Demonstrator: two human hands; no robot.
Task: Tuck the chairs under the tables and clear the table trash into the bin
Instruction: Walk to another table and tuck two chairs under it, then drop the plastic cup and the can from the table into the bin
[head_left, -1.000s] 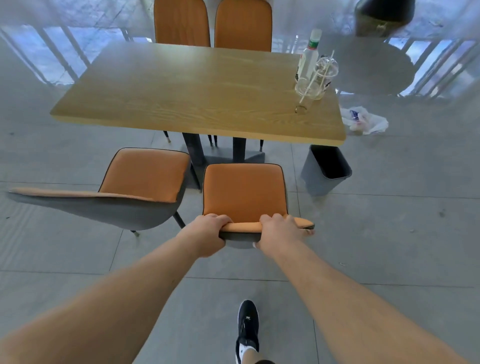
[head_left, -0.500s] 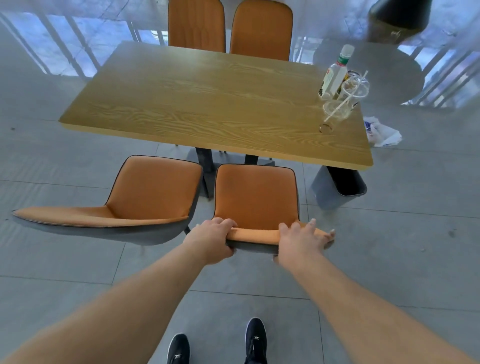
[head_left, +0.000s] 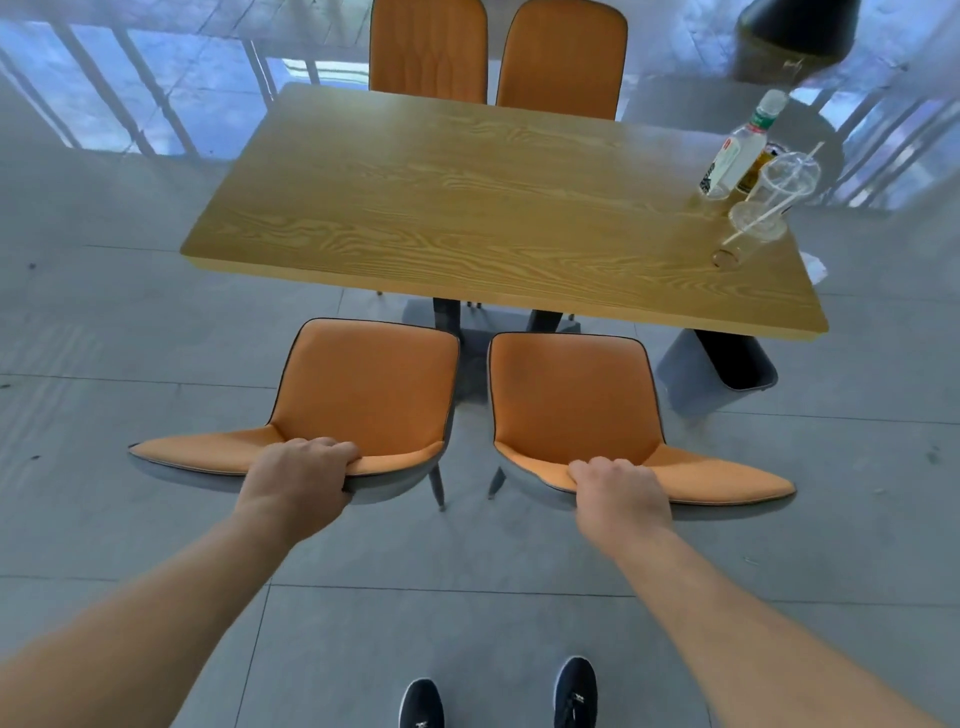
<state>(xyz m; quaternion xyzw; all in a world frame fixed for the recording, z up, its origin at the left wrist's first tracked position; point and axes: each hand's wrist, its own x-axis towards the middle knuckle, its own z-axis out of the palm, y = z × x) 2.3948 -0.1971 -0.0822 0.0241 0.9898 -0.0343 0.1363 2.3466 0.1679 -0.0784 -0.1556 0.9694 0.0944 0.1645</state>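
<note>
Two orange chairs stand side by side at the near edge of a wooden table (head_left: 467, 208), their seats just short of the tabletop. My left hand (head_left: 298, 480) grips the top of the left chair's (head_left: 363, 384) backrest. My right hand (head_left: 618, 493) grips the top of the right chair's (head_left: 571, 395) backrest. At the table's far right corner stand a plastic bottle (head_left: 737, 150), a clear cup with a straw (head_left: 774, 192) and a can half hidden behind them. A grey bin (head_left: 722, 371) sits on the floor under the table's right end.
Two more orange chairs (head_left: 498, 52) are tucked in at the table's far side. A round grey table (head_left: 691, 104) stands behind on the right. White crumpled trash (head_left: 815, 267) lies on the floor past the table's right edge. My two shoes (head_left: 498, 696) stand on grey tiles.
My left hand left the right chair and took hold of the left chair's backrest. The right hand stays on the right chair. I have stepped closer and both feet are now together.
</note>
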